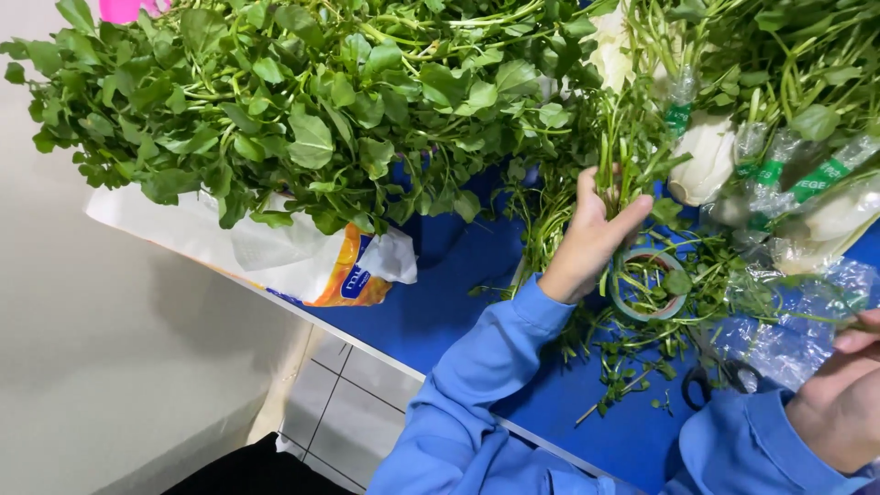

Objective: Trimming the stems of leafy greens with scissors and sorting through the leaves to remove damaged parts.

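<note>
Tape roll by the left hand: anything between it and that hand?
Nothing solid. The tape roll lies on the blue table just right of the left hand, which grips green stems. Only loose sprigs lie over the roll.

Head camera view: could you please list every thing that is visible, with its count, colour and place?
leafy greens: one big heap, green, top left on the table
plastic bag: one, white and orange, under the heap
blue table: one, centre
tape roll: one, greenish, beside the left hand
white vegetables: several, taped in clear wrap, top right
scissors: one, dark, lower right, partly hidden
left hand: grasping green stems
right hand: at clear wrap, right edge
</note>
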